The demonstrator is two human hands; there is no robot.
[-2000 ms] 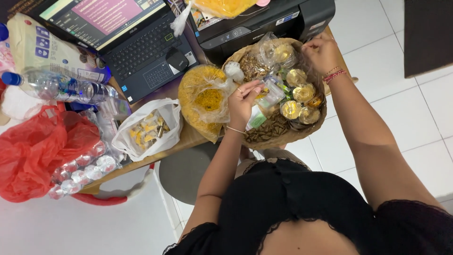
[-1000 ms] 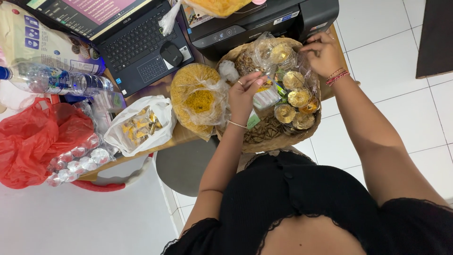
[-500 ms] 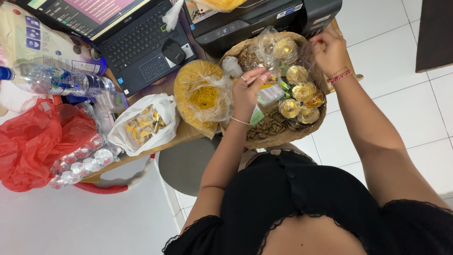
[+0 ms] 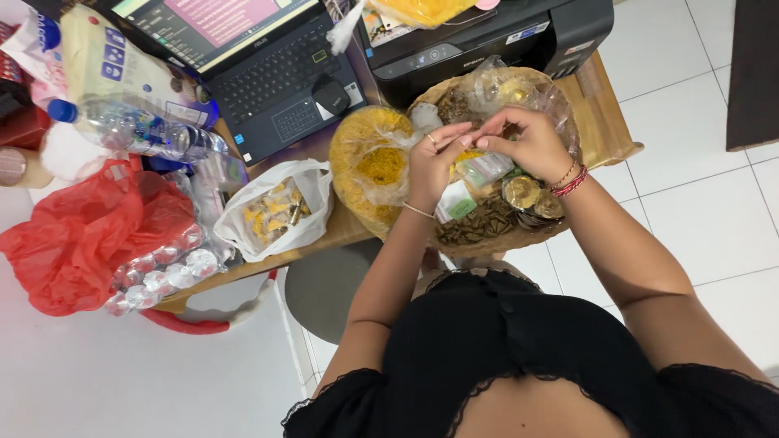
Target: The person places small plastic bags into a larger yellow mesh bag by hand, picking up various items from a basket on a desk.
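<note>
Meeting over the basket [image 4: 588,105], both hands [image 4: 479,150] pinch clear wrapping [image 4: 487,168].

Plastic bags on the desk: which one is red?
The big crumpled bag at the desk's far left edge. The white bag holds yellow-wrapped pieces, and the clear bag beside the left hand holds yellow flowers.

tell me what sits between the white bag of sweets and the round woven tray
In the head view, a clear bag of yellow flowers lies between the white bag and the woven tray.

Wooden table [image 4: 604,122] bears laptop [image 4: 268,73], printer [image 4: 487,36], basket [image 4: 495,235].
</note>
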